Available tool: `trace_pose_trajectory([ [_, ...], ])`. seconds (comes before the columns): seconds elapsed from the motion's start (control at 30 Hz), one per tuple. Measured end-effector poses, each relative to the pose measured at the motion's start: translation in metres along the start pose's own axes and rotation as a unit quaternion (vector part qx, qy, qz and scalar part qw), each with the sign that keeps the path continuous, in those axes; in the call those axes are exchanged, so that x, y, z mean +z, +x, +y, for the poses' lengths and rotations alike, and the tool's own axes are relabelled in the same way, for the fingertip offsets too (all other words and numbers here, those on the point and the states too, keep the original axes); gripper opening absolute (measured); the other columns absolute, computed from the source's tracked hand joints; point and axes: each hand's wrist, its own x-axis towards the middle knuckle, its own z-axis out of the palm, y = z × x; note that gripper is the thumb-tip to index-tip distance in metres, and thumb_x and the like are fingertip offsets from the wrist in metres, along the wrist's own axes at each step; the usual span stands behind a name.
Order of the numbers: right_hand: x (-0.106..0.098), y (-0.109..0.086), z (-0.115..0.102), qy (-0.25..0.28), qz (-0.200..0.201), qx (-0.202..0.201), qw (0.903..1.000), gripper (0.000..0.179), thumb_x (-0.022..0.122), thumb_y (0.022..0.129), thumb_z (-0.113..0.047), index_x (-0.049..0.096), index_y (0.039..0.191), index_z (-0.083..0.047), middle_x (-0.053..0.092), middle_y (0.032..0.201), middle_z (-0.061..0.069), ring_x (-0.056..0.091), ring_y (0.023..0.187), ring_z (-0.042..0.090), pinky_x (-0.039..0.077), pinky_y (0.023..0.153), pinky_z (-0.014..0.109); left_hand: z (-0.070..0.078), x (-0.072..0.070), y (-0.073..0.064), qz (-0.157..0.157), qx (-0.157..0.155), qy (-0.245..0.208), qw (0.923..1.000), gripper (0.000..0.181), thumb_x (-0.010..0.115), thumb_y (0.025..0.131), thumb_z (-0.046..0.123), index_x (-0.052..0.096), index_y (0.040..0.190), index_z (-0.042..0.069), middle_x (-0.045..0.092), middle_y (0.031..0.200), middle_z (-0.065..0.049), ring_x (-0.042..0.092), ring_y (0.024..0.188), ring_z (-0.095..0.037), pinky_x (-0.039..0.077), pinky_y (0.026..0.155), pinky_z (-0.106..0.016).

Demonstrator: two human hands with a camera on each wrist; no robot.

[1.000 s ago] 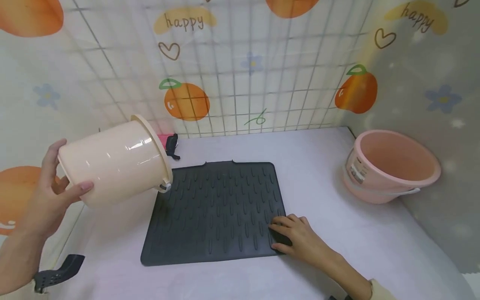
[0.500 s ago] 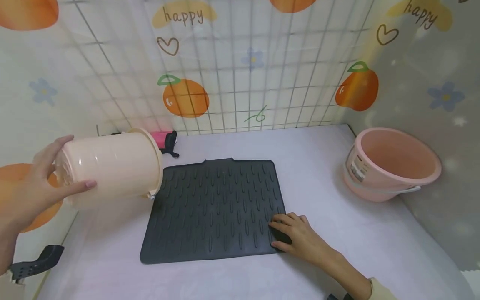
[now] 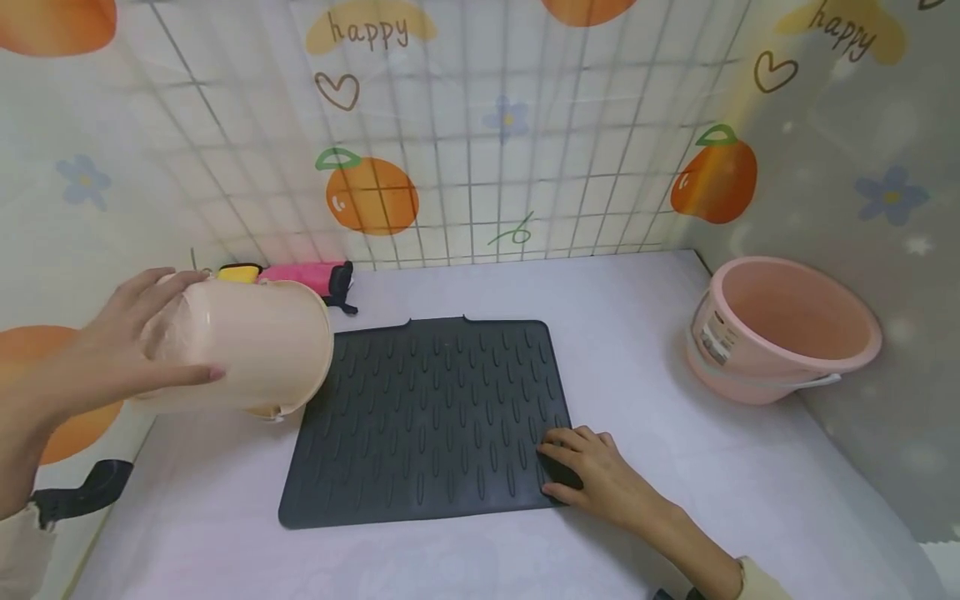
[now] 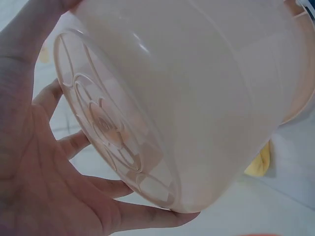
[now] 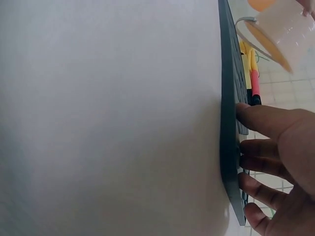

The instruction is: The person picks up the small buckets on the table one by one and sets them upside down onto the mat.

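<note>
A cream plastic bucket (image 3: 255, 342) lies on its side in the air at the left in the head view, its mouth toward the mat. My left hand (image 3: 112, 342) grips it at the base end, thumb on the near side and fingers over the far side. The left wrist view shows the ribbed bottom of the bucket (image 4: 113, 118) between those fingers. A dark grey ridged mat (image 3: 427, 425) lies flat at the middle of the table. My right hand (image 3: 592, 471) rests on its right edge near the front corner, fingertips pressing the top surface.
A pink bucket (image 3: 795, 317) with a white handle stands at the right by the curtain. Behind the cream bucket, at the back left, are a pink item (image 3: 300, 273) with black ends and a yellow item (image 3: 240, 273). A patterned curtain (image 3: 480, 125) encloses the table.
My left hand first shifted left with the cream bucket, then back a little to the right, lowering the rim. The yellow item has come into view. My right hand stays on the mat.
</note>
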Motion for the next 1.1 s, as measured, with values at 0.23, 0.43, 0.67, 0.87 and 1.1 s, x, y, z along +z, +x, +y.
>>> trace_pose_trajectory([
  [0.23, 0.0, 0.0, -0.001, 0.008, -0.006, 0.005, 0.9999, 0.05, 0.079, 0.087, -0.035, 0.068, 0.127, -0.007, 0.058, 0.133, 0.006, 0.053, 0.113, 0.022, 0.042, 0.082, 0.043, 0.017, 0.009, 0.012, -0.02, 0.025, -0.017, 0.9993, 0.113, 0.088, 0.072, 0.046, 0.017, 0.16, 0.038, 0.0, 0.165, -0.018, 0.007, 0.144, -0.052, 0.029, 0.084, -0.084],
  [0.43, 0.0, 0.0, -0.001, 0.011, -0.01, 0.012, 0.9998, 0.05, 0.078, 0.088, -0.035, 0.067, 0.128, -0.008, 0.058, 0.134, 0.006, 0.053, 0.113, 0.021, 0.041, 0.082, 0.042, 0.03, 0.013, 0.021, -0.029, 0.051, -0.028, 0.9979, 0.111, 0.089, 0.072, 0.044, 0.02, 0.158, 0.04, 0.006, 0.164, -0.017, 0.011, 0.144, -0.048, 0.029, 0.087, -0.082],
  [0.67, 0.0, 0.0, 0.0, 0.013, -0.007, 0.012, 0.9998, 0.05, 0.078, 0.088, -0.035, 0.067, 0.129, -0.009, 0.057, 0.135, 0.006, 0.052, 0.114, 0.02, 0.041, 0.082, 0.041, 0.041, 0.022, 0.03, -0.037, 0.062, -0.029, 0.997, 0.115, 0.089, 0.071, 0.045, 0.016, 0.16, 0.038, 0.011, 0.162, -0.019, 0.015, 0.142, -0.047, 0.028, 0.09, -0.082],
  [0.87, -0.001, 0.004, 0.001, 0.009, -0.007, 0.006, 0.9999, 0.051, 0.078, 0.088, -0.035, 0.066, 0.129, -0.008, 0.057, 0.135, 0.006, 0.052, 0.114, 0.02, 0.041, 0.083, 0.043, 0.048, 0.028, 0.038, -0.042, 0.069, -0.032, 0.9962, 0.111, 0.088, 0.072, 0.047, 0.022, 0.16, 0.032, 0.013, 0.162, -0.02, 0.014, 0.143, -0.046, 0.029, 0.092, -0.08],
  [1.1, 0.001, 0.001, 0.001, 0.014, -0.016, 0.013, 0.9997, 0.049, 0.078, 0.087, -0.034, 0.068, 0.128, -0.009, 0.057, 0.134, 0.004, 0.052, 0.112, 0.021, 0.04, 0.082, 0.043, 0.061, 0.038, 0.05, -0.057, 0.073, -0.007, 0.9957, 0.11, 0.085, 0.072, 0.056, 0.024, 0.159, 0.029, 0.008, 0.165, -0.016, 0.01, 0.147, -0.044, 0.028, 0.095, -0.08],
])
